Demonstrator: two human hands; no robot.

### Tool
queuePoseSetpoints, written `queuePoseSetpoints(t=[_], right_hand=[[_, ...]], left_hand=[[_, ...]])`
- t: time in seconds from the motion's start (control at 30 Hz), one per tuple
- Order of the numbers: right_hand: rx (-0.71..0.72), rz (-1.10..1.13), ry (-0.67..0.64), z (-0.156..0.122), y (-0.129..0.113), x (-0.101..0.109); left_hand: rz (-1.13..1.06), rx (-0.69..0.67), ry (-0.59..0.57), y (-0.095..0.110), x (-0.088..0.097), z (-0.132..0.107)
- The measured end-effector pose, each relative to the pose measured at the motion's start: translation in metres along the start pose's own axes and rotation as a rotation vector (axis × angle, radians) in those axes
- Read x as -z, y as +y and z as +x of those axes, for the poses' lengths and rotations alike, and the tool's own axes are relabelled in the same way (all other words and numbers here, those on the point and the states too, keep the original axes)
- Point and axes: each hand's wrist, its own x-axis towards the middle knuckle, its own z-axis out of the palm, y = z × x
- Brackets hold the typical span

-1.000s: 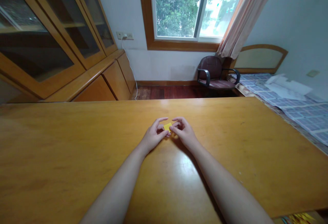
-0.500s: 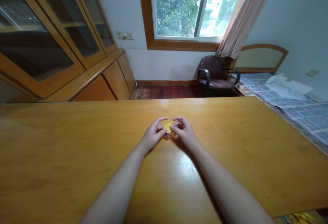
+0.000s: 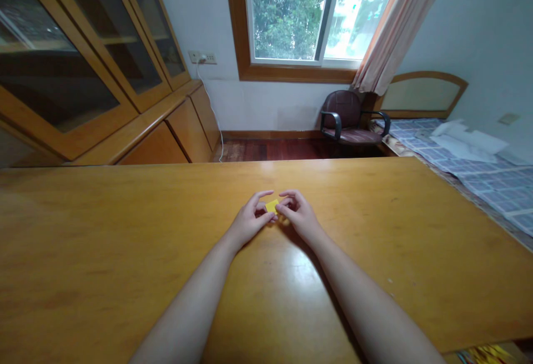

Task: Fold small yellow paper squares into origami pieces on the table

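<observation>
A small, flat yellow piece of paper [image 3: 271, 206] is held between my two hands, just above the wooden table [image 3: 125, 242]. My left hand [image 3: 250, 217] pinches its lower left side, the thumb along the near edge and the index finger stretched out above. At its right side my right hand [image 3: 297, 212] grips it between thumb and bent fingers, index finger raised. The other fingertips of both hands are partly hidden behind the paper and thumbs.
A glass-fronted cabinet [image 3: 137, 108] stands at the left. Beyond the table's far edge is a dark red armchair [image 3: 347, 114], with a bed [image 3: 495, 180] to the right. Below the table's near right corner lie yellow items [image 3: 489, 354].
My left thumb has slid slightly right along the paper's lower edge. The paper has shifted a little to the left; the arms stay in place.
</observation>
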Motion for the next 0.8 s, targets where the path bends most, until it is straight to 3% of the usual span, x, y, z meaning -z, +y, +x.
queuePoseSetpoints(t=[0.47,0.8], right_hand=[[-0.013,-0.004,-0.1,-0.0012,0.002,-0.0004],[-0.006,-0.063,-0.031,-0.0014,-0.0003,-0.0005]], left_hand=[[-0.01,0.001,0.011,0.0009,0.0009,0.0008],[-0.021,0.03,0.007,0.0017,0.0003,0.001]])
